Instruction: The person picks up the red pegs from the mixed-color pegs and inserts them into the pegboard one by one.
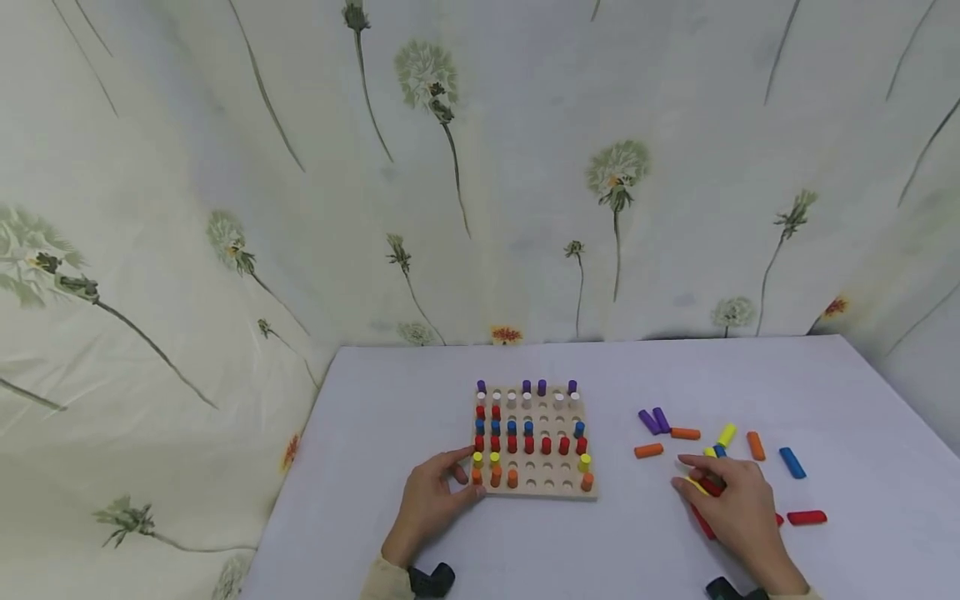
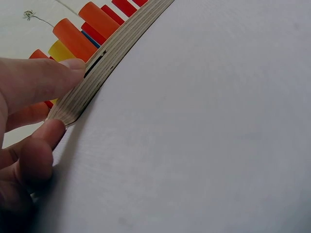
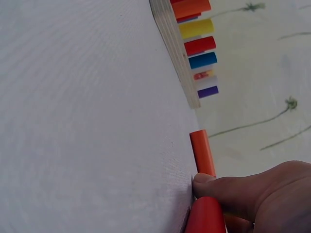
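Observation:
A light wooden pegboard [image 1: 540, 492] stands left of centre on the table, with rows of purple, white, red, blue, yellow and orange pegs. My left hand [image 1: 433, 502] grips its near left corner; in the left wrist view the thumb [image 2: 68, 73] lies on the board's edge, other fingers around the corner. Over the loose pegs at the right is my right hand [image 1: 738, 500], thumb and forefinger apart. A yellow peg [image 1: 697, 486] and a red peg [image 1: 712, 487] lie between them, partly hidden. Close by the thumb in the right wrist view are a red peg [image 3: 205, 218] and an orange peg [image 3: 201, 150].
Purple pegs [image 1: 649, 422], orange pegs [image 1: 648, 451], a blue peg [image 1: 792, 462] and a red peg [image 1: 807, 517] are scattered around the right hand. A white cloth covers the table [image 1: 405, 400]. Behind it hangs a curtain [image 1: 510, 183] printed with dandelions.

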Demonstrator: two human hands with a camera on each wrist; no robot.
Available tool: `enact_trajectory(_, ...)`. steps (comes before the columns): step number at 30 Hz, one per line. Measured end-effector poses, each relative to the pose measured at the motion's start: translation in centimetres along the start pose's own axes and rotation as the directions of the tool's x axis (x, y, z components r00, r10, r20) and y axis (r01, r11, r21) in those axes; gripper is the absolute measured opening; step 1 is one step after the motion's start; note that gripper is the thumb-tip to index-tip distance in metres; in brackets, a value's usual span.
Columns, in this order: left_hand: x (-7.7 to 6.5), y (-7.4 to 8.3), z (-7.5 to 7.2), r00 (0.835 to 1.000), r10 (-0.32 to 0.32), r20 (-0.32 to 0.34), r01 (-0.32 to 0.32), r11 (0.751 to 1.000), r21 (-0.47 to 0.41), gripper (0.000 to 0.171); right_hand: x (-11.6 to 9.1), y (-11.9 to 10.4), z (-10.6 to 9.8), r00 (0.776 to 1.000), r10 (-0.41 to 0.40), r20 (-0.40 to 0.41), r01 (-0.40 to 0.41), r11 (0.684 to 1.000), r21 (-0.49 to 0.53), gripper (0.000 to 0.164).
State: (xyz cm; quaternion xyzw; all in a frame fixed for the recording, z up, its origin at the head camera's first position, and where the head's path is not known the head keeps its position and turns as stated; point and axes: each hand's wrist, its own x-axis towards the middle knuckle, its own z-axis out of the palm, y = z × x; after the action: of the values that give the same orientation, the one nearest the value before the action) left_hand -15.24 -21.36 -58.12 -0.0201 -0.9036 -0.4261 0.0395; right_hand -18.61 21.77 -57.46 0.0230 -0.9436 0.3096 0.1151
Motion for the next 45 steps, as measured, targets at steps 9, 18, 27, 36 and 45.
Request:
enact_trajectory(9,-0.5,-0.4,0.5,1.0,0.003,0.001,-0.003,1.0,0.002,0.058,-0.4,0.2,0.0,0.998,0.047,0.029,-0.046,0.999,-0.025,0.039)
enact_trajectory(18,0.0,-0.3,0.1,1.0,0.022,-0.008,-0.022,1.0,0.015,0.057,0.1,0.1,0.3,1.0,0.005,0.018,-0.005,1.0,-0.03,0.035)
enact_trajectory(27,0.0,-0.3,0.0,1.0,0.021,-0.004,-0.021,1.0,0.006,0.057,0.2,0.4,0.6,0.998,-0.062,-0.016,0.062,0.998,-0.008,0.021)
enact_trajectory(36,0.0,-0.2,0.1,1.0,0.022,0.0,-0.022,1.0,-0.006,0.056,-0.2,0.1,0.7,0.991,-0.056,-0.121,0.057,0.998,0.009,0.019)
enact_trajectory(45,0.1,-0.3,0.0,0.998,0.055,-0.018,-0.055,0.998,0.008,0.056,0.1,0.0,1.2,0.957,-0.134,-0.256,0.15,0.988,0.045,0.015)
